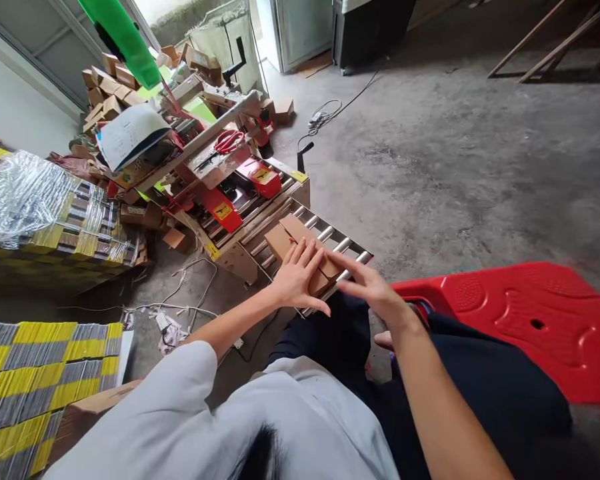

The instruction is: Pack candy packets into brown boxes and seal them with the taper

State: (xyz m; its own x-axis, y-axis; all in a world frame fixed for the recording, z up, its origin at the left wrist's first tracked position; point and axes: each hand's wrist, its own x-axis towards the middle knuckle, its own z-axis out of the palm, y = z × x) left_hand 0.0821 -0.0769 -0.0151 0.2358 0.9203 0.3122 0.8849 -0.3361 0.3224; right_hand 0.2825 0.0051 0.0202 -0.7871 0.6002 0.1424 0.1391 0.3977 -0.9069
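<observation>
Cardboard box (pixel 300 250) on rollers (pixel 330 233), under left hand (pixel 297 277)

Brown carton (pixel 300 257) — red stool (pixel 530 320) — yellow-grey striped stacks (pixel 35 373).

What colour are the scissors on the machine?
Red handles on the scissors, seen in the head view.

The person wears a pale grey short-sleeved shirt (pixel 180 427) and dark trousers (pixel 480 393) (forearms bare).
</observation>
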